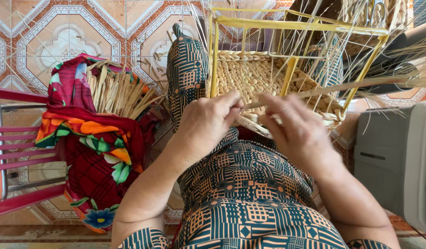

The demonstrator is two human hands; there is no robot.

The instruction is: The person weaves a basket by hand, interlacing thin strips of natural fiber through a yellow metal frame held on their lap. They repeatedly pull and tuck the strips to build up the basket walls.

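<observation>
From the head camera, looking down, the left hand (208,121) sits at the middle of the picture with its fingers pinched on a thin straw strand (324,90); the fingertips are tucked out of sight, so how tight the pinch is cannot be told. The right hand (298,131) is just beside it toward 3 o'clock and curls around the same strand, which runs off to 2 o'clock. Just above both hands, at 12 o'clock, is a half-woven straw basket (250,76) inside a yellow wire frame (296,25), resting on the lap in a patterned dress (250,184). Loose straws cross in front of the basket, so its far side is hard to see. At 9 o'clock a red flowery cloth (90,152) holds a bundle of dry straw (114,92). A grey box (397,157) is cut off at 3 o'clock, and a red chair (14,147) is cut off at 9 o'clock, on the tiled floor (60,37).
</observation>
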